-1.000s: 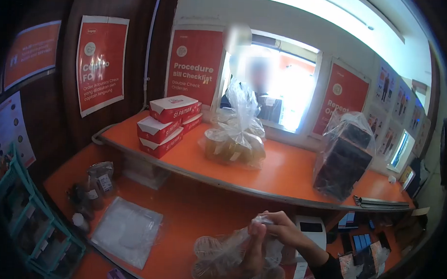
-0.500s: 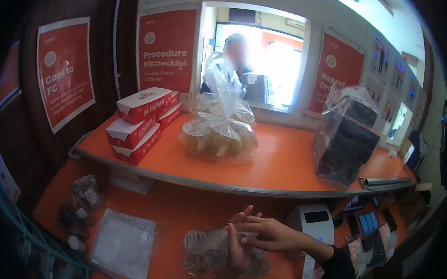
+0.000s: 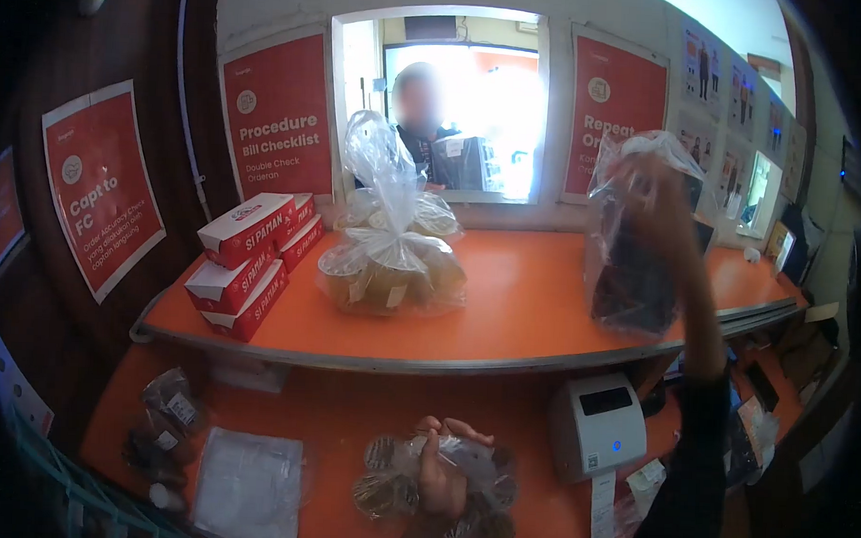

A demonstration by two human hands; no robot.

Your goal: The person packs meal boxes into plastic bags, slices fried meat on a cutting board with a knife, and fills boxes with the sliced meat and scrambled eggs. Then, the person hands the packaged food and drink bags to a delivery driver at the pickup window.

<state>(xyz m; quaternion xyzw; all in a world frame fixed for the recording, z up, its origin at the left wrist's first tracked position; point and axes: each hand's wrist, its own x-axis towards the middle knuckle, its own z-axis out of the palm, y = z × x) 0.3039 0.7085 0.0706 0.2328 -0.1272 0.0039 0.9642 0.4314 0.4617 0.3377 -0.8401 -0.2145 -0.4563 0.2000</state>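
Note:
My left hand (image 3: 445, 473) is low in the view, fingers curled at the gathered top of a clear plastic bag of round-lidded cups (image 3: 385, 493) on the lower counter. My right hand (image 3: 653, 206) is raised, blurred by motion, at the top of a clear bag holding stacked black boxes (image 3: 634, 276) on the upper shelf. Whether its fingers grip the plastic is not clear. A knotted clear bag of yellowish cups (image 3: 388, 277) stands on the same shelf, left of the boxes.
Red and white boxes (image 3: 247, 229) are stacked at the shelf's left. Below lie flat plastic bags (image 3: 248, 486) and small dark packets (image 3: 172, 402). A white printer (image 3: 600, 427) with a paper strip stands right of my left hand. A person (image 3: 419, 112) is behind the window.
My right hand has left my left hand and risen to the bagged black boxes. My left hand stays at the cup bag. The view has shifted rightward.

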